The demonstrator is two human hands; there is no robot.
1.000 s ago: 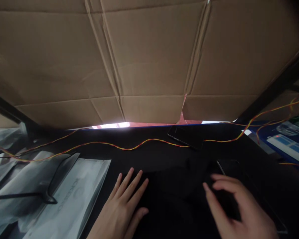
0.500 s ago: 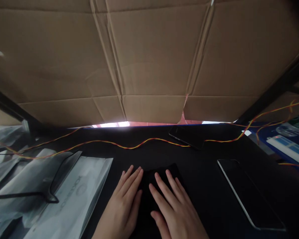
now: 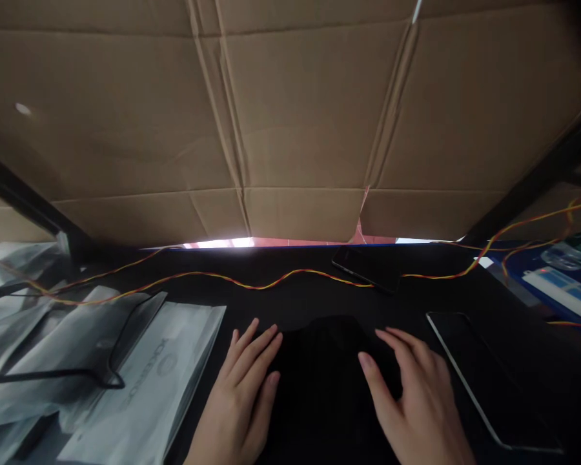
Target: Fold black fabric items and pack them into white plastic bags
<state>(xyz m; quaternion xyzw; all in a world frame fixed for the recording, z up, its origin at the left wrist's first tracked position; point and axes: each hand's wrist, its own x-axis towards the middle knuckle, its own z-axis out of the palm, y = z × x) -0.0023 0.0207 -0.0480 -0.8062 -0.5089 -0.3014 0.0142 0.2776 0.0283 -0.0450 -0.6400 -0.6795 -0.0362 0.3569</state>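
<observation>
A black item, apparently cloth [image 3: 322, 381], lies on the dark tabletop between my hands; its outline is hard to make out against the surface. My left hand [image 3: 244, 387] rests flat on its left side, fingers stretched out and pointing away from me. Toward the right side, my right hand [image 3: 411, 394] is held with thumb and fingers apart, the fingers slightly bent. Whether the right fingertips touch the black item I cannot tell. Nothing shows gripped in either hand.
Printed translucent plastic bags [image 3: 150, 368] lie at the left with a black cord. A large phone [image 3: 489, 381] is at the right, another phone [image 3: 365, 268] at the back. A twisted red-yellow wire [image 3: 256, 286] crosses the table. Cardboard [image 3: 300, 116] stands behind.
My right hand has moved right, away from the left hand, and more of the black item shows between them. My left hand stays nearly in place. The view has shifted slightly.
</observation>
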